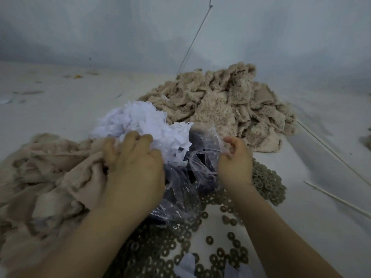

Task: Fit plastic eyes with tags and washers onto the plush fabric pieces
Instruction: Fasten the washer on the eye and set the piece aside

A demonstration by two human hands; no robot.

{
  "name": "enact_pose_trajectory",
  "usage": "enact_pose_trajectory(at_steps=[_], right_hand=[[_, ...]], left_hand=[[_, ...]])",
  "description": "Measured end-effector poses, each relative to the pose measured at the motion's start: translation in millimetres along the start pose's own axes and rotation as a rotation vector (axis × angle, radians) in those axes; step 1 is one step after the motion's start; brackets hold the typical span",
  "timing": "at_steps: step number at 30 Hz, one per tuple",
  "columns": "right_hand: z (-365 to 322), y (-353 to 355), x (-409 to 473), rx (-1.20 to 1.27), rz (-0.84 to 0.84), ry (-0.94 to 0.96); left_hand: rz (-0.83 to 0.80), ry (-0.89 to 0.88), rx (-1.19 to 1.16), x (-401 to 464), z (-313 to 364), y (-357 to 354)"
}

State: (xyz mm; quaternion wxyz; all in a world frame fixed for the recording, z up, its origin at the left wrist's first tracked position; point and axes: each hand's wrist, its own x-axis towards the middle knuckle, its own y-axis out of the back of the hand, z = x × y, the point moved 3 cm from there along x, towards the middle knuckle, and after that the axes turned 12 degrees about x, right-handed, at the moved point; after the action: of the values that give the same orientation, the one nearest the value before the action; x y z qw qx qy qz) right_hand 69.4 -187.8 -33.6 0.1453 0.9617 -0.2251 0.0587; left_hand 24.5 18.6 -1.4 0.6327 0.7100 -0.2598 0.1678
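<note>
Now 2 hands (132,167) (234,163) grip clear bag (192,173).

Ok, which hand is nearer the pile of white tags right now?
Left. The left hand has its fingertips touching the near edge of the white tags. The right hand is off to their right, pinching the clear plastic bag.

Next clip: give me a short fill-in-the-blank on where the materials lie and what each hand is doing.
1. The right hand pinches the clear plastic ____.
2. The left hand rests on the pile of white ____.
3. The ring-shaped washers lie scattered ____ the plastic bag, toward the camera.
4. The beige plush pile lies ____ the white tags.

Missing: bag; tags; in front of; behind
</note>
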Motion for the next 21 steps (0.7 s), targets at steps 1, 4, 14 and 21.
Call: enact_pose_trajectory(at_steps=[1,4,14,21], right_hand=[[1.9,-0.3,10.5,-0.108,0.000,-0.008],[9.8,-3.9,38.2,-0.272,-0.115,-0.187],[-4.1,13.5,29.3,0.022,0.282,0.146],[-47.4,34.0,-17.3,0.518,0.380,0.517]], left_hand=[[0.013,-0.036,-0.013,0.4,10.2,-1.0],[0.022,-0.122,-0.050,0.7,32.0,-3.4],[-0.067,-0.163,-0.100,-9.3,50.0,-11.9],[-0.042,-0.169,-0.222,-21.9,55.7,-9.2]])
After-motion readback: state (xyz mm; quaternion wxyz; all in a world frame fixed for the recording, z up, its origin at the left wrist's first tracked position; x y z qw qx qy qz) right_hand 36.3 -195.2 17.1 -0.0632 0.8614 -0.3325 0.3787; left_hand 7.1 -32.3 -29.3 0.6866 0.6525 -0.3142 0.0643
